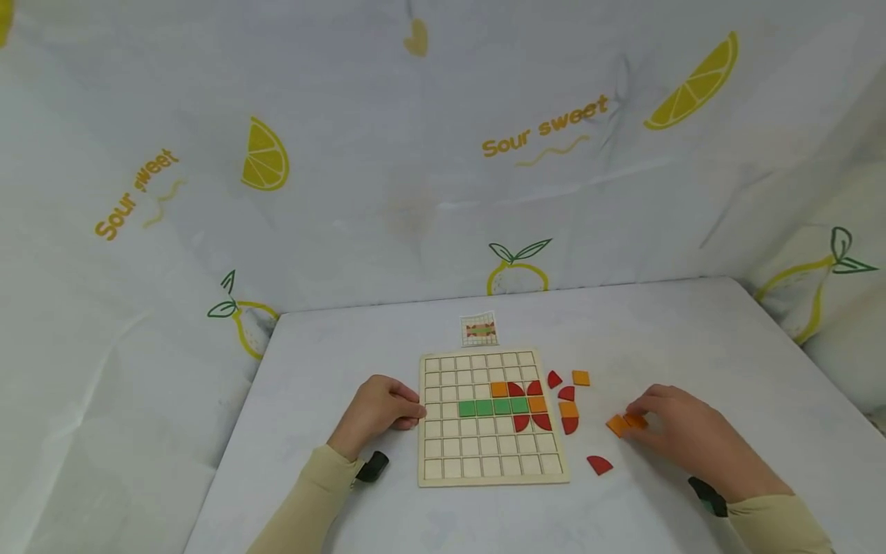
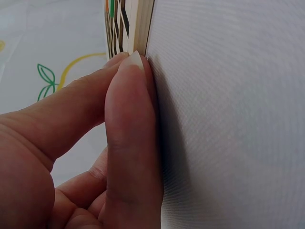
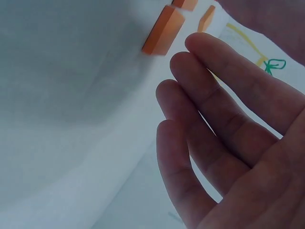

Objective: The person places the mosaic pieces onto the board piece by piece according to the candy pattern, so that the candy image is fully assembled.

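Note:
At the left edge of a wooden grid board (image 1: 451,447), my left hand (image 1: 377,410) pinches the rim between thumb and fingertip; the thumb (image 2: 131,129) lies along the table. My right hand (image 1: 685,432) is over the table to the right, its relaxed fingers (image 3: 209,90) spread apart from the thumb beside two orange square tiles (image 1: 616,426). Those orange tiles (image 3: 164,31) lie just beyond the fingertips in the right wrist view. On the board sit a row of green squares (image 1: 484,407), orange squares (image 1: 499,389) and red quarter-circle pieces (image 1: 543,422).
A small pattern card (image 1: 479,329) lies behind the board. Between the board and my right hand are loose red quarter-circles (image 1: 599,465) and orange squares (image 1: 581,378). White cloth (image 1: 408,169) with lemon prints hangs behind the table.

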The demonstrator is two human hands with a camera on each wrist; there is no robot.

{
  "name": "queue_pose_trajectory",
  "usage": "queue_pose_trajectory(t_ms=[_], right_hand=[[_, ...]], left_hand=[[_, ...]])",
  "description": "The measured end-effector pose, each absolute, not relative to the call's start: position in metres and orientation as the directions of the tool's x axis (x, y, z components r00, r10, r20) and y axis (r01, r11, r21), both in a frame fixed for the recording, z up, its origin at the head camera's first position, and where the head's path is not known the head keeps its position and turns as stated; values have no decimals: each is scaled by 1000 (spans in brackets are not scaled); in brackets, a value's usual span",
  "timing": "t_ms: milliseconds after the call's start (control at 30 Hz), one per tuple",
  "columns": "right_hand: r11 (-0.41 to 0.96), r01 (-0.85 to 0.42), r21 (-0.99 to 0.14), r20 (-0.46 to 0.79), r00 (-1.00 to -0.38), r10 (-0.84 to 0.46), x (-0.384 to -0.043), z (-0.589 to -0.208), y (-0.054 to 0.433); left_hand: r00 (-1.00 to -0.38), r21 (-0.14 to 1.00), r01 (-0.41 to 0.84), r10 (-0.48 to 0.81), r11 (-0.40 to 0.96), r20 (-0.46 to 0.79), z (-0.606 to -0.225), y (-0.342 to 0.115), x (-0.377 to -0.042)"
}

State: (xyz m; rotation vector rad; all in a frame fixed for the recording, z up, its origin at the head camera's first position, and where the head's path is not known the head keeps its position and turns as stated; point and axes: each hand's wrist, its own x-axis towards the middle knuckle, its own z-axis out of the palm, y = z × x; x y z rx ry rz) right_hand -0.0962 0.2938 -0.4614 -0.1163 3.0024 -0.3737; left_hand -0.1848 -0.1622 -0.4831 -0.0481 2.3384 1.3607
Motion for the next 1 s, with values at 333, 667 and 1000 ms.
queue_pose_trajectory(t_ms=[333, 667, 1000], right_hand=[[965, -25, -261, -135, -989, -62, -99, -463, 305], [971, -37, -237, -140, -988, -72, -101, -469, 312], [965, -15, -263, -152, -987, -57, -108, -468, 312]], left_hand=[[-905, 821, -250, 178, 514, -387, -481, -161, -184], [-903, 820, -250, 183, 515, -389, -482, -160, -184], [-906, 823, -243, 184, 513, -382, -482, -161, -184]])
